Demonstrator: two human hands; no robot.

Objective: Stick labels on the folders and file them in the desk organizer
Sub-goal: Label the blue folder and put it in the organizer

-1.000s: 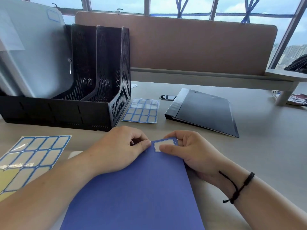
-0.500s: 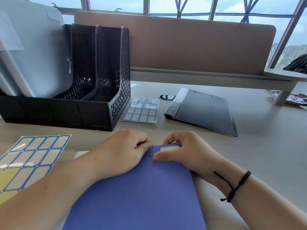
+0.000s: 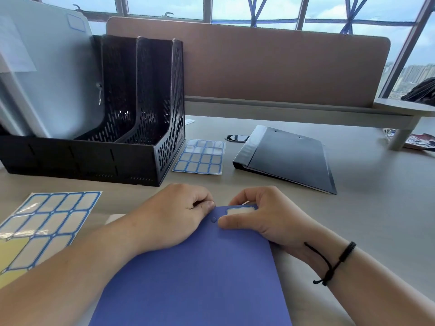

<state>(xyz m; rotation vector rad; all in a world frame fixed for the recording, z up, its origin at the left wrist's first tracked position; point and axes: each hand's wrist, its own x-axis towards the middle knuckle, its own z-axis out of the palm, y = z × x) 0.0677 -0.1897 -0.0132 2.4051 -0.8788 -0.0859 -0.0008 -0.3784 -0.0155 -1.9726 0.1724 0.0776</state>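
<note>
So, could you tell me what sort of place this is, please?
Probably an office workstation: a fabric desk divider, a black mesh desk organizer holding a folder, and large windows overlooking city buildings.

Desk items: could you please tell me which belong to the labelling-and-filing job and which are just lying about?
Job: blue folder, label, label sheets, black folder, desk organizer.
Lying about: magazine, dark oval object.

Folder (image 3: 200, 274) under both hands — organizer (image 3: 98, 142) beyond the left hand (image 3: 169, 217), binder (image 3: 289, 158) beyond the right hand (image 3: 270, 217).
</note>
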